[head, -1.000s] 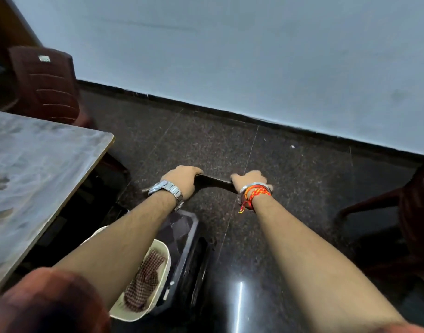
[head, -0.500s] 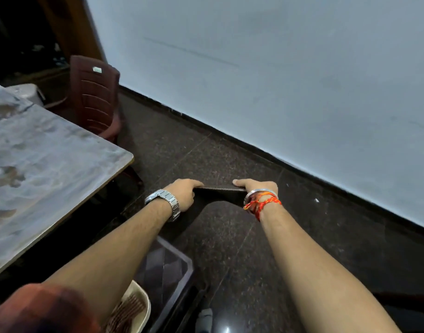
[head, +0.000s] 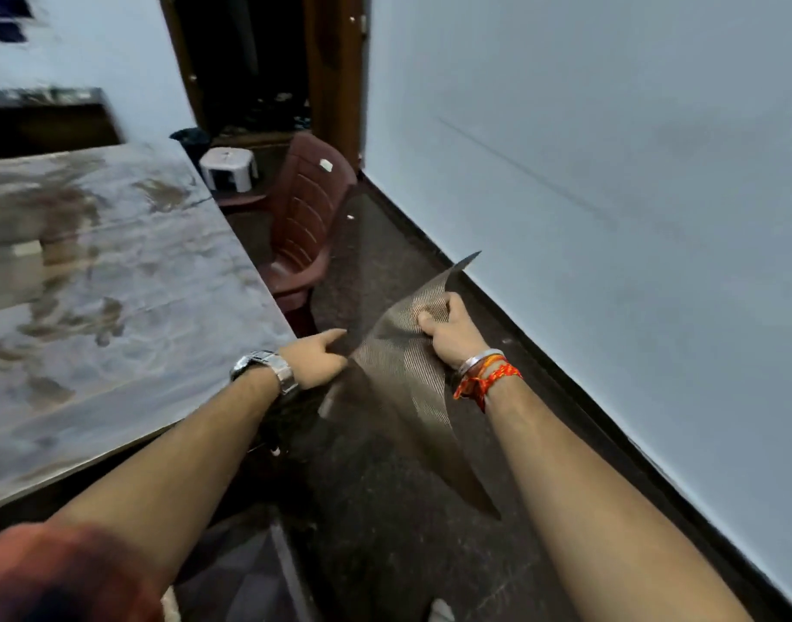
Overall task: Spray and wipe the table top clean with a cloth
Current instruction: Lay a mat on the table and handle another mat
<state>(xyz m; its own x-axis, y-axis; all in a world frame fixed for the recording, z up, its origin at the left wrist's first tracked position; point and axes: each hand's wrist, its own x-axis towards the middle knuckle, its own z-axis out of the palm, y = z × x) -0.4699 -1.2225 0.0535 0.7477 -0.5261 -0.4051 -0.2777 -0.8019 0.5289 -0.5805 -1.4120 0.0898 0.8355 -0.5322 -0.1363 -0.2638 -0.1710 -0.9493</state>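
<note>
A stained, streaked table top (head: 115,280) fills the left of the head view. To the right of its corner, over the dark floor, both hands hold a thin dark woven mat (head: 407,374) that hangs tilted. My right hand (head: 452,329) grips the mat's upper part with the thumb on its face. Gripping the mat's left edge is my left hand (head: 315,356), a watch on its wrist. No cloth or spray bottle shows clearly.
A maroon plastic chair (head: 304,226) stands past the table's far corner, with a small white stool (head: 230,168) behind it near a dark doorway. A pale wall (head: 609,195) runs along the right. A dark bin (head: 241,572) sits at the bottom edge by my left arm.
The view has swung left and up toward the table and doorway. The mat, held edge-on between both hands before, is now raised and turned with its face showing.
</note>
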